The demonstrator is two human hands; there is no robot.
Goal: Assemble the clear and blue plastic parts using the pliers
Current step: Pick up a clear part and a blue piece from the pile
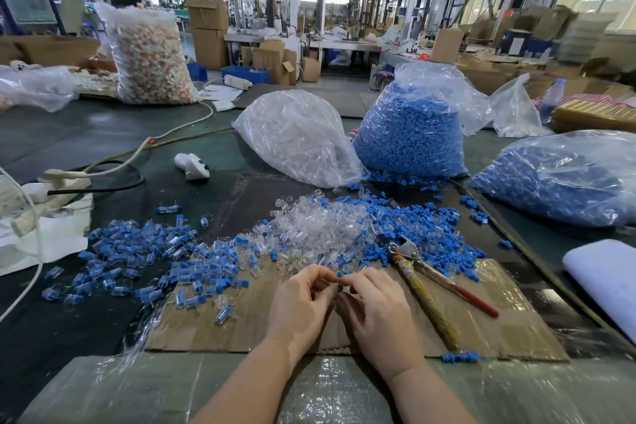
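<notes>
Fingertips (339, 280) of both hands meet, pinching a blue part (340, 287); left hand (303, 303), right hand (375, 306). Just beyond lies the clear pile (320, 231); pliers (426, 282) lie right, untouched. Bare cardboard (213, 330) spreads left to its near edge.

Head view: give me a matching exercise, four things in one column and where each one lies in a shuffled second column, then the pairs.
Things:
1. pliers
2. bag of clear parts
3. assembled pieces
4. hands

Places:
A. heaped left of the cardboard
B. lying on the cardboard, right of the hands
C. behind the loose pile, left of a blue-filled bag
D. together over the cardboard, pinching small parts

Pairs: 1-B, 2-C, 3-A, 4-D
</notes>
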